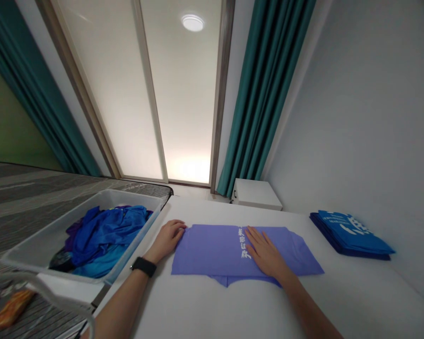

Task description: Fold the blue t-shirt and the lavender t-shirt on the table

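Note:
A purple T-shirt [212, 249] lies folded into a wide strip on the white table [198, 306], with white lettering running down its middle. Part of its collar or hem peeks out below the near edge. My right hand [266, 253] rests flat on the cloth beside the lettering, fingers stretched out. At the shirt's left end, my left hand [167, 239] touches the edge with its fingers slightly bent, and no cloth shows gripped in it. A black watch [143, 267] is on my left wrist.
To the left, a white plastic bin [28, 252] holds crumpled blue and purple clothes [108, 233]. A stack of folded blue shirts [351, 233] sits on the table's right side by the wall. Behind the table stands a small white cabinet [256, 193].

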Action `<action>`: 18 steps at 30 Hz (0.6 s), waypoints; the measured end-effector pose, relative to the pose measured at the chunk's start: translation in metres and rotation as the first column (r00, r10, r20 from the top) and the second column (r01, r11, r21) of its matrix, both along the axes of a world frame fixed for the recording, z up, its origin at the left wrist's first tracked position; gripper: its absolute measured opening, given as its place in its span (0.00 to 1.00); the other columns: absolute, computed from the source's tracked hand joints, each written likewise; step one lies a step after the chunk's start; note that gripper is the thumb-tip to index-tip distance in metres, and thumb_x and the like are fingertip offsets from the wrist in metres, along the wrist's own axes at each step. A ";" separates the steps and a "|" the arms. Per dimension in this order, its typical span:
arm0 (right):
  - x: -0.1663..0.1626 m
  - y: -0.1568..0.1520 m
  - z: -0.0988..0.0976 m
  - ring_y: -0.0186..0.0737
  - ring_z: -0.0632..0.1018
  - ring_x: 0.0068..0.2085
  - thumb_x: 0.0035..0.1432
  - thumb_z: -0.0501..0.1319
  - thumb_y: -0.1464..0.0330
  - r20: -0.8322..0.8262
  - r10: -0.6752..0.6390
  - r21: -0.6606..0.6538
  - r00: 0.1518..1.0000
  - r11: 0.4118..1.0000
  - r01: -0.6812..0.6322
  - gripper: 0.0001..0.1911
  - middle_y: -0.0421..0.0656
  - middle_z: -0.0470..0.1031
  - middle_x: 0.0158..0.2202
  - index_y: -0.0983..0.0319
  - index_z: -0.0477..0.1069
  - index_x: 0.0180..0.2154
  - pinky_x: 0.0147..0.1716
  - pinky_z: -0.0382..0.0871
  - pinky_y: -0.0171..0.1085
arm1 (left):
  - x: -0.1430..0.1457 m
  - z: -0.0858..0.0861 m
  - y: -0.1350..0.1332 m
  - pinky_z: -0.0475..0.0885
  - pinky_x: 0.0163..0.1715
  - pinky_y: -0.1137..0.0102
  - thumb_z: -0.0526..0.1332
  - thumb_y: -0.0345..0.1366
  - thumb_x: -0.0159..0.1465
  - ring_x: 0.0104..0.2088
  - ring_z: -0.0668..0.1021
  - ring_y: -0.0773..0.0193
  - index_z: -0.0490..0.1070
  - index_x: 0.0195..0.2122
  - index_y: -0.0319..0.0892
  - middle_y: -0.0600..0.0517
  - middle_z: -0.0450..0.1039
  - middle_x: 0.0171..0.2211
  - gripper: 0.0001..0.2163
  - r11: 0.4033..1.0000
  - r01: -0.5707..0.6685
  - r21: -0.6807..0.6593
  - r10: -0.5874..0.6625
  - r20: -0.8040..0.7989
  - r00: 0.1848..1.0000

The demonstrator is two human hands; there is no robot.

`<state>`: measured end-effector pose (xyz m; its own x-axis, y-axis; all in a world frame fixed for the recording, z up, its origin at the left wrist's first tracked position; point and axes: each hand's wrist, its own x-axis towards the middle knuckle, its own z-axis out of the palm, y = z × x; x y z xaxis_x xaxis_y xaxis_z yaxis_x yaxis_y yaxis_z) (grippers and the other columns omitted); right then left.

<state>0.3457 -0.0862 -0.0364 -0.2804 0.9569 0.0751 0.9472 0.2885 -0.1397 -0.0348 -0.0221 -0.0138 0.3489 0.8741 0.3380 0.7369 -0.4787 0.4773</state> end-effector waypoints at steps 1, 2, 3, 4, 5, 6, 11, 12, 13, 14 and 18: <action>0.000 0.000 0.000 0.39 0.51 0.69 0.69 0.41 0.56 -0.007 -0.009 -0.002 1.000 1.000 0.009 0.29 0.45 0.50 0.69 0.59 0.51 0.67 0.67 0.41 0.50 | 0.000 0.001 -0.001 0.69 0.52 0.58 0.51 0.40 0.66 0.47 0.76 0.55 0.77 0.41 0.42 0.45 0.76 0.45 0.15 1.000 -0.002 -0.002 0.002 0.006 1.000; 0.000 0.000 -0.001 0.39 0.51 0.69 0.69 0.41 0.57 -0.013 -0.016 -0.001 1.000 1.000 0.016 0.29 0.45 0.50 0.69 0.59 0.51 0.67 0.67 0.42 0.50 | 0.001 0.002 -0.001 0.69 0.51 0.59 0.51 0.40 0.66 0.47 0.75 0.55 0.77 0.40 0.41 0.44 0.76 0.44 0.15 1.000 -0.005 -0.006 0.005 0.013 1.000; 0.001 0.000 -0.001 0.39 0.51 0.69 0.69 0.41 0.57 -0.020 -0.021 0.004 1.000 1.000 0.021 0.29 0.45 0.51 0.69 0.59 0.52 0.67 0.67 0.42 0.49 | 0.001 0.004 -0.001 0.69 0.50 0.59 0.51 0.40 0.67 0.46 0.75 0.55 0.76 0.40 0.41 0.44 0.76 0.43 0.15 1.000 -0.008 -0.012 0.009 0.021 1.000; 0.001 0.000 -0.002 0.39 0.52 0.69 0.69 0.41 0.57 -0.026 -0.024 0.010 0.999 1.000 0.024 0.29 0.45 0.51 0.69 0.59 0.52 0.67 0.67 0.42 0.50 | 0.001 0.005 -0.001 0.69 0.49 0.59 0.51 0.40 0.67 0.45 0.75 0.55 0.76 0.38 0.41 0.44 0.76 0.41 0.15 1.000 -0.011 -0.023 0.012 0.030 0.999; 0.001 0.000 -0.002 0.39 0.52 0.69 0.69 0.41 0.57 -0.032 -0.025 0.015 0.999 1.000 0.025 0.29 0.45 0.51 0.69 0.59 0.53 0.67 0.67 0.43 0.50 | 0.001 0.007 -0.002 0.69 0.48 0.60 0.51 0.40 0.67 0.44 0.75 0.55 0.76 0.37 0.41 0.45 0.76 0.40 0.15 0.999 -0.013 -0.037 0.014 0.039 0.999; 0.001 -0.001 -0.002 0.39 0.52 0.69 0.69 0.41 0.57 -0.038 -0.025 0.019 0.999 0.999 0.026 0.29 0.45 0.52 0.69 0.59 0.53 0.67 0.67 0.43 0.50 | 0.001 0.009 -0.002 0.70 0.48 0.60 0.51 0.41 0.67 0.43 0.75 0.55 0.75 0.36 0.41 0.45 0.76 0.39 0.15 0.999 -0.012 -0.051 0.014 0.048 0.999; 0.001 -0.001 -0.002 0.39 0.53 0.68 0.69 0.42 0.57 -0.053 -0.039 0.019 0.998 0.999 0.040 0.29 0.45 0.53 0.68 0.59 0.56 0.66 0.67 0.43 0.49 | 0.001 0.012 -0.002 0.69 0.48 0.61 0.52 0.43 0.67 0.42 0.74 0.56 0.74 0.33 0.42 0.46 0.75 0.40 0.15 0.997 0.033 -0.073 -0.028 0.069 0.997; 0.000 -0.001 -0.001 0.39 0.54 0.68 0.69 0.42 0.58 -0.053 -0.042 0.017 0.998 0.999 0.043 0.29 0.45 0.53 0.68 0.60 0.56 0.66 0.67 0.43 0.49 | 0.001 0.011 -0.002 0.68 0.49 0.61 0.53 0.43 0.66 0.43 0.74 0.56 0.74 0.33 0.42 0.46 0.75 0.40 0.14 0.997 0.035 -0.072 -0.030 0.068 0.997; 0.000 -0.001 -0.001 0.39 0.54 0.68 0.69 0.42 0.58 -0.054 -0.044 0.016 0.998 0.999 0.045 0.28 0.45 0.53 0.68 0.60 0.56 0.65 0.67 0.43 0.49 | 0.000 0.010 -0.002 0.68 0.49 0.61 0.54 0.43 0.65 0.43 0.74 0.56 0.74 0.32 0.42 0.46 0.74 0.41 0.13 0.997 0.034 -0.071 -0.029 0.064 0.998; 0.000 -0.001 -0.001 0.39 0.54 0.68 0.69 0.42 0.58 -0.056 -0.046 0.017 0.997 0.999 0.047 0.28 0.45 0.53 0.68 0.59 0.56 0.65 0.67 0.43 0.49 | 0.000 0.009 -0.002 0.68 0.49 0.61 0.55 0.43 0.64 0.44 0.74 0.56 0.73 0.32 0.42 0.46 0.74 0.42 0.12 0.997 0.030 -0.070 -0.026 0.056 0.998; 0.000 -0.001 -0.003 0.40 0.54 0.68 0.69 0.42 0.58 -0.059 -0.044 0.026 0.997 0.999 0.045 0.28 0.45 0.53 0.68 0.59 0.56 0.66 0.66 0.43 0.49 | -0.001 0.005 0.000 0.68 0.48 0.61 0.57 0.41 0.63 0.44 0.73 0.56 0.70 0.28 0.43 0.46 0.73 0.42 0.10 0.998 0.030 -0.062 -0.029 0.015 0.999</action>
